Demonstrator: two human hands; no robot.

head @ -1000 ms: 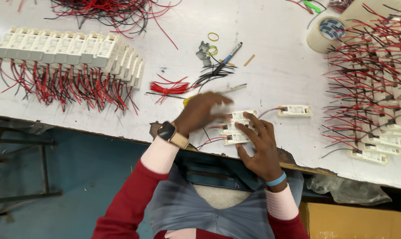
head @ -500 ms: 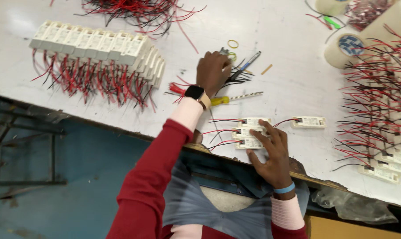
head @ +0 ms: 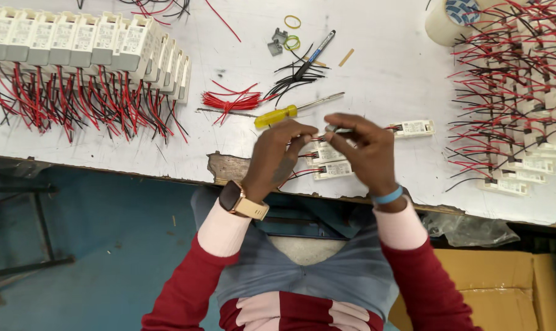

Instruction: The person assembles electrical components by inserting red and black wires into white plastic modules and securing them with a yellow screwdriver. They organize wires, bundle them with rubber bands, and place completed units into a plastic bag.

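While pinched together, both hands' fingers (head: 302, 138) on a small part (head: 331, 129).

Both hands meet above the white table (head: 382, 55) edge — left hand (head: 277, 156) and right hand (head: 362, 150) pinching a small part over white modules (head: 333, 168); yellow-handled screwdriver (head: 277, 116) just beyond.
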